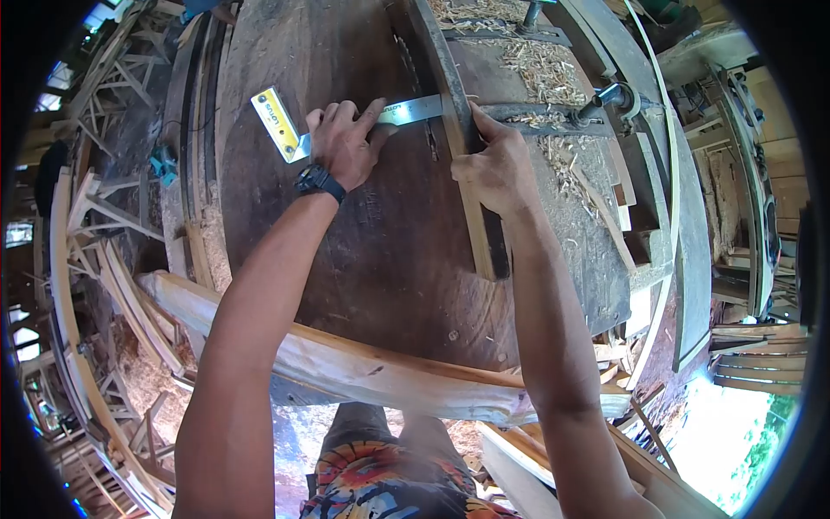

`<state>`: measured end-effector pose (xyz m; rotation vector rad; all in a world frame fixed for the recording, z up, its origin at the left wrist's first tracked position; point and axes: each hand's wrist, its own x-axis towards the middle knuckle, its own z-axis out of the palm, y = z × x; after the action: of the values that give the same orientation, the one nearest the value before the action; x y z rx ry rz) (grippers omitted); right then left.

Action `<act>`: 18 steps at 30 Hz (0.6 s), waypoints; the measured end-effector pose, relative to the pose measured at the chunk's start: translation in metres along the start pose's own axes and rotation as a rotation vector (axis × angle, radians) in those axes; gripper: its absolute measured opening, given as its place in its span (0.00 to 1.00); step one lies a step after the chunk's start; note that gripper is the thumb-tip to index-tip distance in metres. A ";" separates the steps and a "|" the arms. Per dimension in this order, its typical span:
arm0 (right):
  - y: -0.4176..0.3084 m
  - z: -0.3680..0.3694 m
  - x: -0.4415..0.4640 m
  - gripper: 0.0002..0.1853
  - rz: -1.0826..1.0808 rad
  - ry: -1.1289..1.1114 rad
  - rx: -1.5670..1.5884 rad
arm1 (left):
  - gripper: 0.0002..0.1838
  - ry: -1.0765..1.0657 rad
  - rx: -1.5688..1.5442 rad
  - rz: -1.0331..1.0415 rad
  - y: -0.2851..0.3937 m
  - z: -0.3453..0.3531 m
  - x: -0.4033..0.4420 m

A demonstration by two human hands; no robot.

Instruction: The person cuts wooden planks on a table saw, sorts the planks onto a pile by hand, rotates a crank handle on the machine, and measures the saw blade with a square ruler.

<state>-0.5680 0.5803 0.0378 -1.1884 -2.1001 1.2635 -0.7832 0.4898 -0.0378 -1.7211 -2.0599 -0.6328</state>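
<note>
My left hand [346, 143], with a black watch at the wrist, grips the metal blade of a try square [278, 125]. The square's yellow-faced stock points to the left. Its blade reaches right across the dark tabletop, and its end meets or nearly meets a narrow wooden board [474, 221] standing on edge. Around that board's upper edge my right hand [497, 169] is closed, thumb stretched forward along the far side. Part of the blade is hidden under my left fingers.
The dark wooden worktable [372, 251] has a light timber beam [380, 368] along its near edge. Clamp hardware [596, 102] and wood shavings [545, 73] lie right of the board. A teal power tool [162, 164] sits at the left, near stacked timber and wooden frames.
</note>
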 end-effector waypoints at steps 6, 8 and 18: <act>-0.004 0.000 0.001 0.38 0.023 0.015 -0.041 | 0.22 -0.004 0.006 -0.002 -0.001 0.000 0.000; -0.011 -0.003 -0.003 0.38 0.022 0.010 -0.049 | 0.21 -0.001 0.007 0.008 -0.001 0.000 -0.001; -0.013 -0.005 -0.013 0.35 -0.154 0.065 -0.142 | 0.21 -0.003 0.005 0.015 -0.001 0.000 0.000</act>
<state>-0.5633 0.5691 0.0530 -1.0857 -2.2167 1.0098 -0.7846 0.4899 -0.0382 -1.7340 -2.0468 -0.6212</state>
